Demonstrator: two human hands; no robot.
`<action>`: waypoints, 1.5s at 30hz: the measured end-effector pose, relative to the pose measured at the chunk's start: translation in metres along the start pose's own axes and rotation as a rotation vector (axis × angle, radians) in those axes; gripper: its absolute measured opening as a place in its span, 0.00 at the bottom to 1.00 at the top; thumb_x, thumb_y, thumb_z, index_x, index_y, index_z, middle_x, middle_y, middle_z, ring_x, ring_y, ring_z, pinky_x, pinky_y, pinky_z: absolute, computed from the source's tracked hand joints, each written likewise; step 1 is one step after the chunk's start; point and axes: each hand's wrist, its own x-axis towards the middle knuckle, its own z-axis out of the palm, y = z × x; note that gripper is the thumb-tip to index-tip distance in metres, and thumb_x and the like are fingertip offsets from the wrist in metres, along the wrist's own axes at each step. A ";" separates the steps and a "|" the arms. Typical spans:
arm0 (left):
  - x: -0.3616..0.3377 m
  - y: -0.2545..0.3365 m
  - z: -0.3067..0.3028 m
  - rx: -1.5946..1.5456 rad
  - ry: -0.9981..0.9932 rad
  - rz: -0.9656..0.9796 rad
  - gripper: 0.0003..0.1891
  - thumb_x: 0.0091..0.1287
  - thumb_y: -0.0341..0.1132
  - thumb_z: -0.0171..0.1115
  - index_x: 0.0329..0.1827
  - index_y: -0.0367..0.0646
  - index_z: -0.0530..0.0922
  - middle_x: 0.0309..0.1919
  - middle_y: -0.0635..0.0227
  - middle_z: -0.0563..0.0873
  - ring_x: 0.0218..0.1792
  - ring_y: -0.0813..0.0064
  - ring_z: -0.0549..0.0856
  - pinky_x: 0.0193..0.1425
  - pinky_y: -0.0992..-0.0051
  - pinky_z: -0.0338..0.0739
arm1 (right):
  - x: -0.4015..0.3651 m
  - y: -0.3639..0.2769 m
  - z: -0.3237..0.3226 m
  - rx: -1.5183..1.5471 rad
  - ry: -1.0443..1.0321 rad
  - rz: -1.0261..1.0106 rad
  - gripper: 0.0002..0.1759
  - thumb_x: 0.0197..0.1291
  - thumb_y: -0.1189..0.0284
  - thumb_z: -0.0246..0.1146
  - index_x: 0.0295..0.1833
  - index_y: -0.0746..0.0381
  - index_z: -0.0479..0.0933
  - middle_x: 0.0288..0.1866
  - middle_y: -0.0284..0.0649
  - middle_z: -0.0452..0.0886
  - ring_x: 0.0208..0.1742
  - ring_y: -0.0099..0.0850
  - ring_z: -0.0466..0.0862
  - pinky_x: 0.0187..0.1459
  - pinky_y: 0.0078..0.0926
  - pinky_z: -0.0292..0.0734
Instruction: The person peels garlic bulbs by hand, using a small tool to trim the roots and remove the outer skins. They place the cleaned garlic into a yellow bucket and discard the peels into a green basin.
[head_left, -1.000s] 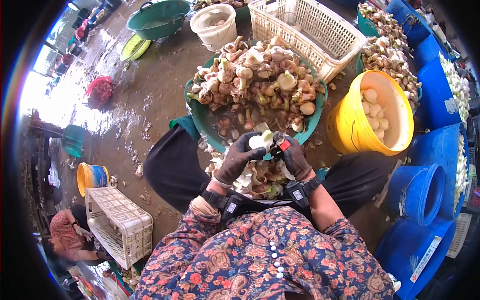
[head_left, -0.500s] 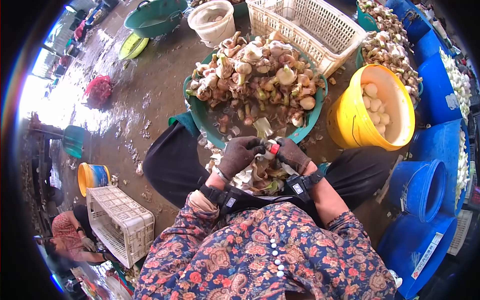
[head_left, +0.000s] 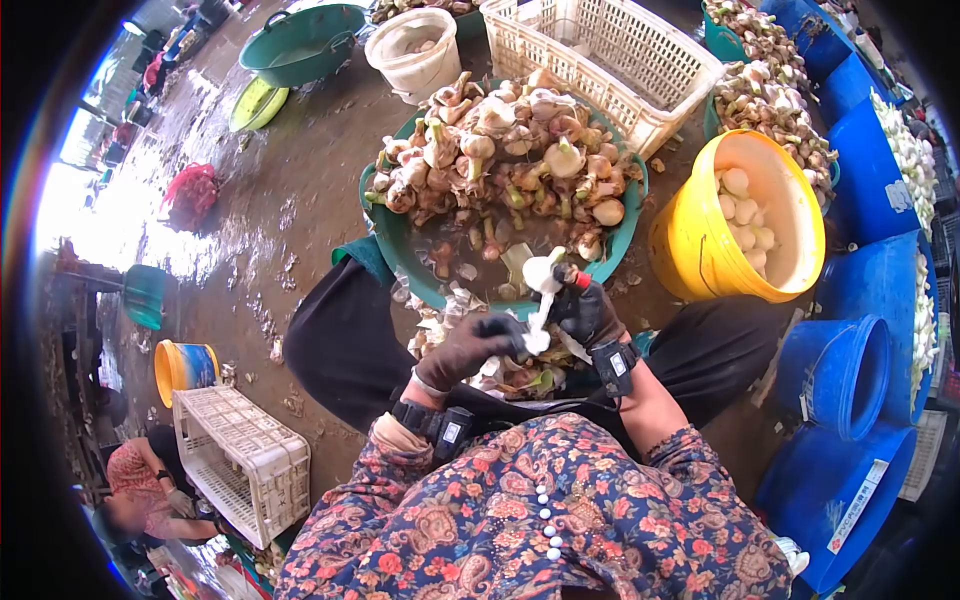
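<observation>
My right hand [head_left: 588, 312], in a dark glove, is closed around a white garlic bulb [head_left: 541, 273] above the near rim of the green tub [head_left: 400, 255]. A small red piece [head_left: 582, 280] shows at its fingers; its kind is unclear. From the bulb a pale strip of garlic skin [head_left: 540, 322] hangs down to the fingertips of my left hand [head_left: 465, 350], which are closed at its lower end. Unpeeled garlic bulbs [head_left: 500, 150] with stems are heaped in the tub. Loose peelings [head_left: 515, 375] lie between my legs, below the hands.
Right of the tub stands a yellow bucket [head_left: 685, 235] with peeled white bulbs. Behind are a cream plastic crate [head_left: 560, 60] and a white bucket [head_left: 412, 60]. Blue containers [head_left: 835, 375] line the right side. At lower left, another person [head_left: 150, 480] sits beside a crate [head_left: 240, 450].
My hands have moved apart; the left has drawn down and left, while the bulb has come up into plain view in my right hand, with the strip hanging from it.
</observation>
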 end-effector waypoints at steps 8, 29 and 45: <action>0.005 0.031 0.013 0.316 0.151 0.118 0.18 0.52 0.34 0.71 0.43 0.38 0.76 0.35 0.71 0.80 0.36 0.80 0.79 0.42 0.79 0.74 | 0.005 0.003 0.008 0.135 0.039 0.150 0.20 0.60 0.60 0.54 0.52 0.61 0.73 0.43 0.39 0.81 0.43 0.34 0.82 0.45 0.35 0.79; -0.008 0.051 0.005 0.461 -0.150 -0.078 0.12 0.56 0.37 0.67 0.35 0.37 0.79 0.31 0.69 0.83 0.34 0.80 0.80 0.41 0.79 0.74 | 0.006 0.016 -0.033 -0.295 0.110 0.151 0.19 0.66 0.60 0.50 0.54 0.60 0.73 0.40 0.32 0.81 0.36 0.20 0.79 0.32 0.17 0.72; 0.107 -0.019 -0.119 1.481 0.880 -0.148 0.28 0.51 0.51 0.62 0.54 0.47 0.73 0.44 0.55 0.82 0.45 0.54 0.81 0.51 0.64 0.75 | 0.050 -0.074 0.009 -0.202 0.342 -0.174 0.30 0.62 0.45 0.47 0.53 0.60 0.73 0.40 0.37 0.81 0.36 0.29 0.80 0.34 0.29 0.77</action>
